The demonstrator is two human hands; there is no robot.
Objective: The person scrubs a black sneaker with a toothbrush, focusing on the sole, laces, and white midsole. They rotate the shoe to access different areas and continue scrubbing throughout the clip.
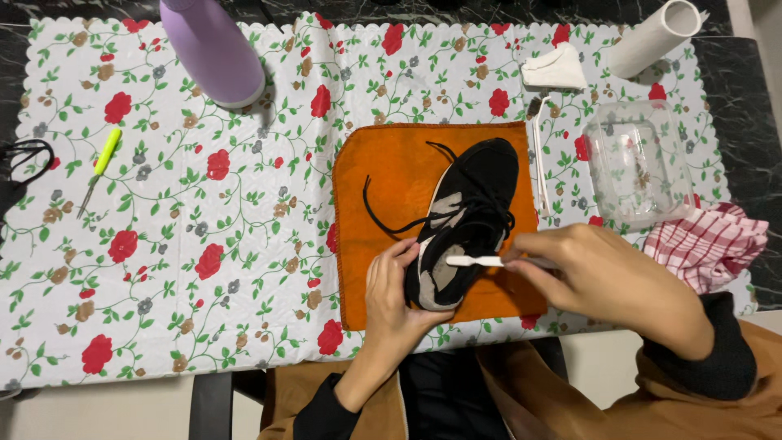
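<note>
A black shoe (476, 195) with grey panels and loose black laces lies on an orange cloth (391, 171). My left hand (393, 297) grips the shoe's heel end from the left. My right hand (599, 273) holds a white toothbrush (476, 261) by its handle, with the brush head laid across the shoe's side near the heel.
A floral tablecloth (204, 228) covers the table. On it stand a purple bottle (213, 49), a clear plastic container (637, 161), a white roll (656, 34), a folded white tissue (555, 69), a second brush (539, 155), a yellow-handled tool (99, 167) and a red checked cloth (707, 244).
</note>
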